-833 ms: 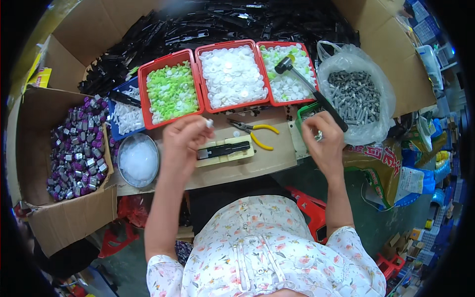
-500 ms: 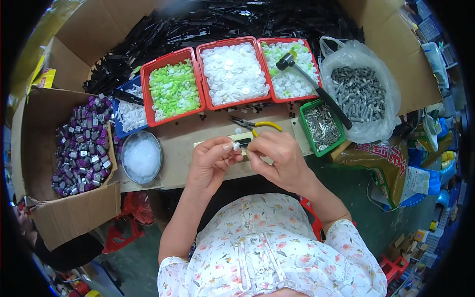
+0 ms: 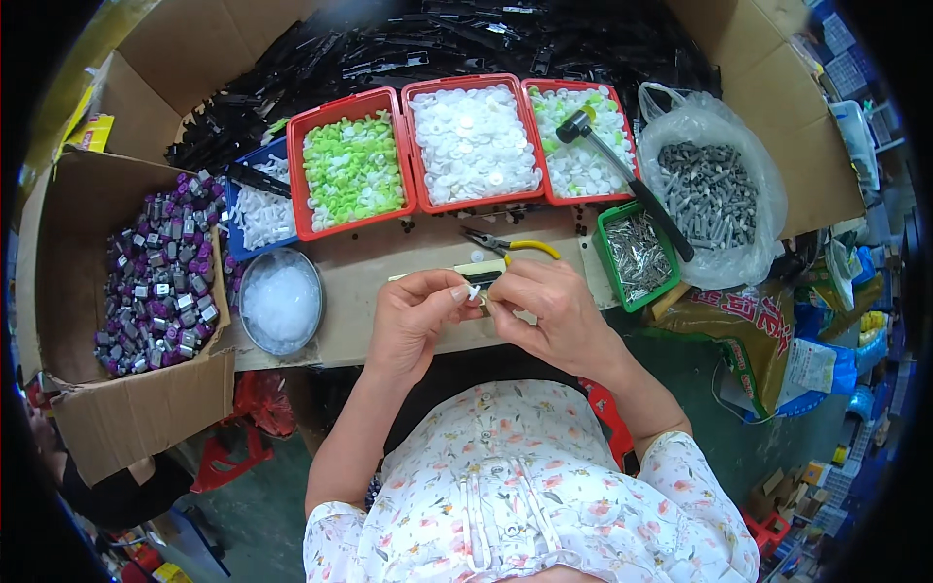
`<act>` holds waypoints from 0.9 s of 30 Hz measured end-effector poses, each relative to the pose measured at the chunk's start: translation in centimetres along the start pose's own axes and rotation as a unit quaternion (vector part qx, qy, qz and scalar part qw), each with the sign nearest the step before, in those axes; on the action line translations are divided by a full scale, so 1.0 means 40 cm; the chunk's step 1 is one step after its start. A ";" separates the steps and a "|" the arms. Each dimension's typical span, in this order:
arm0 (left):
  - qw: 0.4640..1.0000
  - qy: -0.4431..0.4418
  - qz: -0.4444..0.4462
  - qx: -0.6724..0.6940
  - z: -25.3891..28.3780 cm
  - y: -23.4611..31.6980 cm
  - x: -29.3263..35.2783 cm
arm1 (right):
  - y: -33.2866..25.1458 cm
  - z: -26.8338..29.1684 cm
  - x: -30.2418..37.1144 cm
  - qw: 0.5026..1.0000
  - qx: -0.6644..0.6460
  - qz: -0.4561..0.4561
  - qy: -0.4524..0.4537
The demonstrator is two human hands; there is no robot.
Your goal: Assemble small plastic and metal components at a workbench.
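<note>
Above the near edge of the workbench, my left hand [image 3: 420, 316] pinches a small white plastic part [image 3: 473, 291] between thumb and forefinger. My right hand [image 3: 552, 309] is closed right beside it, fingertips pressed together close to the part; whatever they hold is too small and hidden to name. Just beyond the fingers, partly covered by them, lies a pale block with a black strip [image 3: 480, 276]. Pliers with yellow handles [image 3: 510, 245] rest on the bench behind it.
Red trays of green and white plastic pieces [image 3: 413, 146] line the back. At left stand a box of grey-purple parts [image 3: 73, 291] and a metal bowl [image 3: 319, 301]. At right are a green tray of metal pins [image 3: 632, 299], a mallet [image 3: 641, 189] and a plastic bag of grey parts [image 3: 768, 209].
The white part has tilted slightly in my left fingers. Both hands stay together in nearly the same place. The whole view has shifted a little.
</note>
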State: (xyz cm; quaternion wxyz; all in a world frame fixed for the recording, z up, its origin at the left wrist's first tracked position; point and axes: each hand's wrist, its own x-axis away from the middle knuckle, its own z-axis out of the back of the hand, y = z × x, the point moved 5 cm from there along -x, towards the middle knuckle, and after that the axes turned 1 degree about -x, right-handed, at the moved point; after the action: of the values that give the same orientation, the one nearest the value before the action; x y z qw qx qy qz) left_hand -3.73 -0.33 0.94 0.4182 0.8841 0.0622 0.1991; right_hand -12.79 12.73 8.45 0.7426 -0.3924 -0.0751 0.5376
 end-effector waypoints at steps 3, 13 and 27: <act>0.997 0.000 -0.020 -0.073 -0.003 0.006 0.005 | 0.008 -0.001 -0.008 1.000 -0.017 0.005 -0.020; 0.998 0.045 0.052 0.007 0.009 -0.020 0.018 | 0.033 -0.009 0.006 0.988 -0.139 -0.033 0.052; 0.997 0.062 0.035 0.020 0.007 -0.036 0.053 | 0.026 -0.046 0.027 0.986 -0.019 0.058 0.157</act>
State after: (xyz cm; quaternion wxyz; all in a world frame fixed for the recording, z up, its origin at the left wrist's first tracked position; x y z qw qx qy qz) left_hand -1.59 0.99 0.33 0.3885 0.8797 0.0611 0.2672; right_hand -12.17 12.85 6.18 0.7050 -0.4897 0.0547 0.5100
